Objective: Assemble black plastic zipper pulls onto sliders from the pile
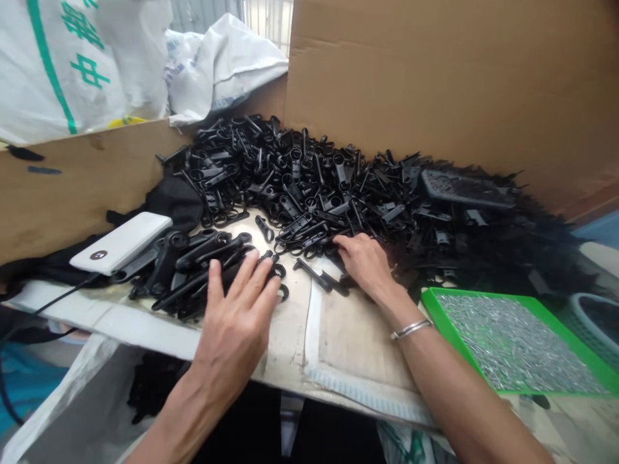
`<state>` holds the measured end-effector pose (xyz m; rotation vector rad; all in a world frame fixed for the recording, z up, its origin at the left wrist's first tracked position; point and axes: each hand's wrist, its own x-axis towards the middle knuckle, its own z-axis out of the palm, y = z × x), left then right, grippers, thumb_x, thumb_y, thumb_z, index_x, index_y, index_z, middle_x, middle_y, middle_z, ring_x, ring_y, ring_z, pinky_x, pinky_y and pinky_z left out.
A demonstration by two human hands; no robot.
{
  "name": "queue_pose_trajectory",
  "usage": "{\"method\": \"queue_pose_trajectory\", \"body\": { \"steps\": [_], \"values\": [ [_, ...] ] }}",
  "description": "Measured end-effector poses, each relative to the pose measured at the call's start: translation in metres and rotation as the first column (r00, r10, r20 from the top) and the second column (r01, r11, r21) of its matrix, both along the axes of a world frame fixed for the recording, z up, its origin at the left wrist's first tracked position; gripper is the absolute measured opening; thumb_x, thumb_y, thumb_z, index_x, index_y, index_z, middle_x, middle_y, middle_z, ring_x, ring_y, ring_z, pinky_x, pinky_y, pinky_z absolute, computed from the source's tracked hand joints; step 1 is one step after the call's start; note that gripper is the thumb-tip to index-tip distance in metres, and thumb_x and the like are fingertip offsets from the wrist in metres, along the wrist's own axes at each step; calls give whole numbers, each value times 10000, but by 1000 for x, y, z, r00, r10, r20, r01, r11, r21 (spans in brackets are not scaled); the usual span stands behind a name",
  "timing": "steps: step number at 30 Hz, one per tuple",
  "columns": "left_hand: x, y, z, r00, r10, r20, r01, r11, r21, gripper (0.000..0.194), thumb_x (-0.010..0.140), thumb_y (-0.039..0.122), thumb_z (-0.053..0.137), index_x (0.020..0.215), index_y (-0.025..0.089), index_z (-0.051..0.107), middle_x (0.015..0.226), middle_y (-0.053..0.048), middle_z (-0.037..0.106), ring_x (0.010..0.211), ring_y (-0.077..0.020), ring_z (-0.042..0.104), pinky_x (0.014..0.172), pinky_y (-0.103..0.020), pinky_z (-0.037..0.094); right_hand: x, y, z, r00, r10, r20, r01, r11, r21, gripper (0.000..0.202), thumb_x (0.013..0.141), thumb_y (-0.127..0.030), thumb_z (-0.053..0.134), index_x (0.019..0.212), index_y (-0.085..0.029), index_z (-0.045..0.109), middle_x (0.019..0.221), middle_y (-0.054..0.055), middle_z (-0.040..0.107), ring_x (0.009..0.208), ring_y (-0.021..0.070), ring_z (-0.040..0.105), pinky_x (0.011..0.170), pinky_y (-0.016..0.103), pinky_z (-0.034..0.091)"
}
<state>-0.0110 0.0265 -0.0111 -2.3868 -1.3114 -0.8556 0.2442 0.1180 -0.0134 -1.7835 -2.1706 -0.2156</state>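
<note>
My left hand [242,312] lies with its fingers spread over a smaller heap of black plastic parts [193,264], fingertips touching them. The parts are long and arm-like, with a ring at one end. My right hand [366,261], with a silver bangle at the wrist, is at the front edge of the large pile of black plastic parts [300,174]. Its fingers are curled, and whatever they hold is hidden. A couple of loose black parts [322,277] lie on the table just left of this hand.
A green tray [430,303] of small metal pins sits at the right, beside a basket [587,322]. A white power bank [120,241] with a cable rests at the left. Cardboard walls [449,77] enclose the pile. A small tray [464,190] lies on it. White sacks [130,58] stand behind.
</note>
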Motion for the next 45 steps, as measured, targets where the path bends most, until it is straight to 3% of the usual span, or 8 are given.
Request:
{"method": "queue_pose_trajectory", "body": {
  "steps": [7,13,21,26,29,31,35,45],
  "values": [
    [26,-4,-3,988,-137,-66,130,987,-99,291,927,65,414,1129,88,621,1342,-152,560,1366,-319,369,1131,-607,248,37,-35,13,973,-51,-226,63,997,46,302,905,-203,459,1110,-183,679,982,51,721,851,190,663,776,307,499],
    [59,19,3,958,-163,-235,105,965,-240,412,908,7,360,1270,124,518,1361,-151,533,1371,-310,360,1108,-623,270,32,-99,-1,971,57,-231,-96,982,-161,288,932,-172,426,1009,-218,700,995,50,697,876,195,656,796,330,517],
    [81,33,0,914,-197,-355,125,968,-216,239,884,18,421,918,100,642,985,-147,681,1232,-311,504,1096,-681,184,20,-139,-20,992,42,-118,-59,987,-150,243,931,-267,496,1113,-244,655,1159,84,635,1044,273,603,792,394,548],
    [76,30,17,967,-246,58,252,917,-308,189,917,85,452,917,123,638,1059,-125,673,1136,-274,577,1053,-538,366,24,-144,-13,863,-31,-504,-76,979,-190,230,928,-301,508,1054,-222,685,1086,82,660,1012,242,619,901,399,508],
    [72,22,28,861,-153,486,399,795,-457,169,946,260,487,976,162,621,973,-62,682,887,-183,647,804,-313,521,26,-151,-8,575,-230,-785,-59,945,-320,334,900,-420,557,1135,-214,673,943,67,704,775,197,661,775,371,555],
    [71,16,30,626,26,780,616,597,-514,195,935,327,513,952,158,608,920,-48,681,849,-161,648,776,-273,520,25,-156,-5,288,-332,-898,-113,920,-376,379,866,-454,605,1143,-202,667,872,61,704,655,165,640,634,322,564],
    [76,6,24,255,476,842,877,253,-408,185,918,322,542,906,138,547,898,-73,680,837,-173,671,821,-342,537,18,-161,0,-121,-341,-932,-227,924,-309,332,807,-420,698,1050,-194,688,935,82,688,684,150,639,548,253,548],
    [93,-12,6,163,566,808,916,216,-337,261,807,150,644,1057,117,577,795,-44,635,697,-127,605,633,-220,470,-22,-150,15,161,-51,-986,-87,994,-65,168,851,-284,667,1011,-271,719,1083,29,642,583,78,631,539,225,589]
  ]
}}
